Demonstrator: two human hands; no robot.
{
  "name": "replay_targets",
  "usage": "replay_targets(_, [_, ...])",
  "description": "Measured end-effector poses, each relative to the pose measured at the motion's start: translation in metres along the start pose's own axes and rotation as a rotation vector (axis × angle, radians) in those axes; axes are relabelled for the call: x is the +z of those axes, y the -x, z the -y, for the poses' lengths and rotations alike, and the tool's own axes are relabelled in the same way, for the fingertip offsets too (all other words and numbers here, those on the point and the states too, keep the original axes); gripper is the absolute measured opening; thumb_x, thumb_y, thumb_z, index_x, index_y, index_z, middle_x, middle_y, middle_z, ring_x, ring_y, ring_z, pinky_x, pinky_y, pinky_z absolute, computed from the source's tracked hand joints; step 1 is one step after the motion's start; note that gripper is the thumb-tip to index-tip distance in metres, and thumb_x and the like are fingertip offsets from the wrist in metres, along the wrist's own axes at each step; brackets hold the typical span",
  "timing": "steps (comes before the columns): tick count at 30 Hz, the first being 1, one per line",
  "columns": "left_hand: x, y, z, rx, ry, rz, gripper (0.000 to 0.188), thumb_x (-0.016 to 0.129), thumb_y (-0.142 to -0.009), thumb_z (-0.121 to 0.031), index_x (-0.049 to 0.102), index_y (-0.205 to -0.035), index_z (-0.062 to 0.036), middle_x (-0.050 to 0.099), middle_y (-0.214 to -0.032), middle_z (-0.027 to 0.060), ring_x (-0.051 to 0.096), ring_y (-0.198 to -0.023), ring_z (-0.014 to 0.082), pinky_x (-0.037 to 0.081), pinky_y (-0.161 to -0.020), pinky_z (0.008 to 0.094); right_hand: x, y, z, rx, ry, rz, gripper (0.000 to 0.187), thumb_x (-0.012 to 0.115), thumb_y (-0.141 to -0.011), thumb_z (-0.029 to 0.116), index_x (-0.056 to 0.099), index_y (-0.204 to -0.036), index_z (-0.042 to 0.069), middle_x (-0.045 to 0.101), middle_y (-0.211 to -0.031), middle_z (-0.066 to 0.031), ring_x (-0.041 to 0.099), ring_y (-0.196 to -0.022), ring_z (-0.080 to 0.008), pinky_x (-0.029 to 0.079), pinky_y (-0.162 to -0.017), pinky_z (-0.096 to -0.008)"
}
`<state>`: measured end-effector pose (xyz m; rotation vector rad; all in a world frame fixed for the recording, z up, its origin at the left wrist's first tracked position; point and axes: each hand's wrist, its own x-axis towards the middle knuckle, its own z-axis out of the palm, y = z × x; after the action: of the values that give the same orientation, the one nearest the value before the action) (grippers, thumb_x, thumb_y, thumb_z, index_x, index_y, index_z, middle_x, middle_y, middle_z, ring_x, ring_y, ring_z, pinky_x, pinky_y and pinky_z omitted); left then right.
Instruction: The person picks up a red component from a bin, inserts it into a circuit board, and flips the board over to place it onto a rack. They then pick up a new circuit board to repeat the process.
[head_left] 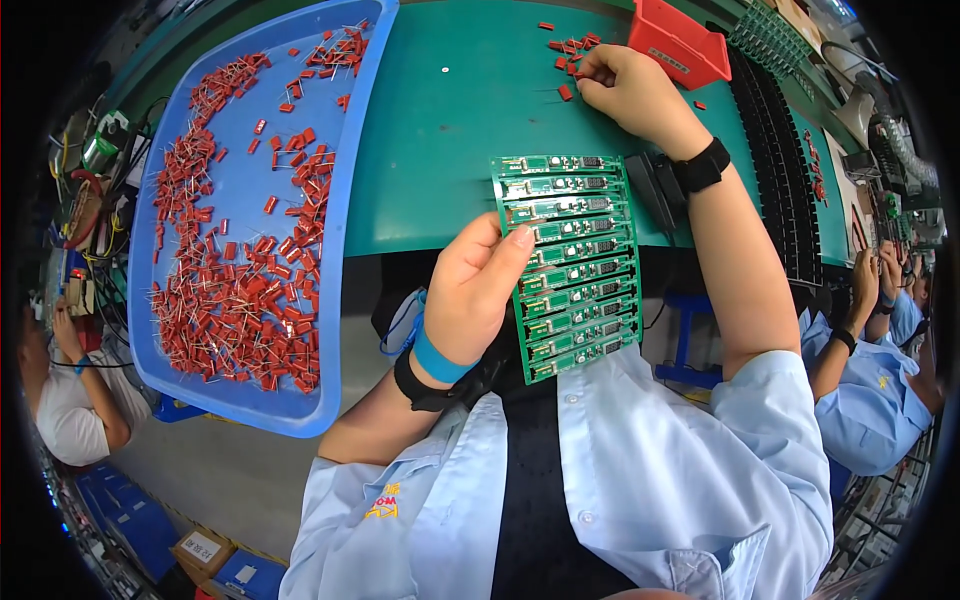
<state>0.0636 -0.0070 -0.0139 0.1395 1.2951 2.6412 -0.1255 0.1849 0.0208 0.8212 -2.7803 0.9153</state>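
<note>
My left hand (pixel 470 290) grips a green circuit board panel (pixel 575 270) by its left edge, thumb on top. The panel is made up of several narrow strips with small parts on them and is held tilted above my lap, at the table's near edge. My right hand (pixel 640 95) reaches to the far side of the table, its thumb and forefinger pinched on a red capacitor (pixel 578 75) at the edge of a small loose pile. Another red capacitor (pixel 565 93) with wire leads lies just below the fingertips.
A blue tray (pixel 338 250) with many red capacitors stands at left on the green table (pixel 430 130). Behind my right hand is a red bin (pixel 680 45). Black rails (pixel 775 160) run along the right. Other people in work clothes sit on both sides.
</note>
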Motion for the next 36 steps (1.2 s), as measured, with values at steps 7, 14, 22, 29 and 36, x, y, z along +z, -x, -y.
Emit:
replay_targets(7, [0.000, 0.000, -0.001, -0.017, 0.018, -0.002, 0.024, 0.045, -0.095, -0.012, 0.051, -0.112, 0.0035, 0.061, -0.105, 0.0064, 0.056, -0.093, 0.0083, 0.044, -0.081, 0.0223, -0.007, 0.005, 0.007, 0.013, 0.000, -0.134, 0.013, 0.062, -0.078, 0.009, 0.058, -0.087, 0.000, 0.061, -0.077, -0.0039, 0.058, -0.071, -0.0093, 0.047, -0.065, -0.0228])
replay_targets(14, [0.001, 0.000, 0.000, -0.024, 0.018, -0.001, 0.024, 0.046, -0.095, -0.012, 0.051, -0.113, 0.0037, 0.061, -0.105, 0.0074, 0.057, -0.092, 0.0087, 0.044, -0.081, 0.0225, -0.010, 0.009, 0.010, 0.010, -0.110, -0.265, 0.012, 0.060, -0.083, 0.009, 0.062, -0.093, 0.002, 0.063, -0.083, -0.0012, 0.057, -0.072, -0.0074, 0.046, -0.065, -0.0205])
replay_targets(22, [0.001, -0.001, -0.001, -0.038, 0.023, -0.030, 0.023, 0.046, -0.095, -0.012, 0.052, -0.110, 0.0038, 0.062, -0.101, 0.0066, 0.057, -0.089, 0.0076, 0.045, -0.078, 0.0216, -0.024, 0.051, 0.035, -0.121, -0.156, -0.138, 0.025, 0.057, -0.086, 0.004, 0.063, -0.110, 0.007, 0.063, -0.087, -0.0014, 0.057, -0.078, -0.0062, 0.046, -0.069, -0.0195])
replay_targets(29, [0.006, -0.002, -0.001, -0.058, -0.008, -0.073, 0.021, 0.047, -0.094, -0.013, 0.053, -0.106, 0.0038, 0.062, -0.096, 0.0052, 0.057, -0.084, 0.0060, 0.045, -0.074, 0.0205, -0.022, 0.078, 0.041, 0.027, -0.256, -0.118, 0.022, 0.056, -0.086, 0.002, 0.063, -0.107, 0.003, 0.062, -0.093, -0.0034, 0.058, -0.085, -0.0076, 0.045, -0.073, -0.0183])
replay_targets(36, [0.008, -0.002, -0.001, -0.068, -0.030, -0.096, 0.021, 0.047, -0.094, -0.013, 0.053, -0.106, 0.0037, 0.062, -0.096, 0.0049, 0.057, -0.083, 0.0055, 0.045, -0.073, 0.0201, -0.019, 0.085, 0.049, 0.001, -0.290, -0.126, 0.023, 0.058, -0.084, 0.002, 0.062, -0.107, 0.002, 0.063, -0.094, -0.0049, 0.060, -0.090, -0.0109, 0.047, -0.073, -0.0209])
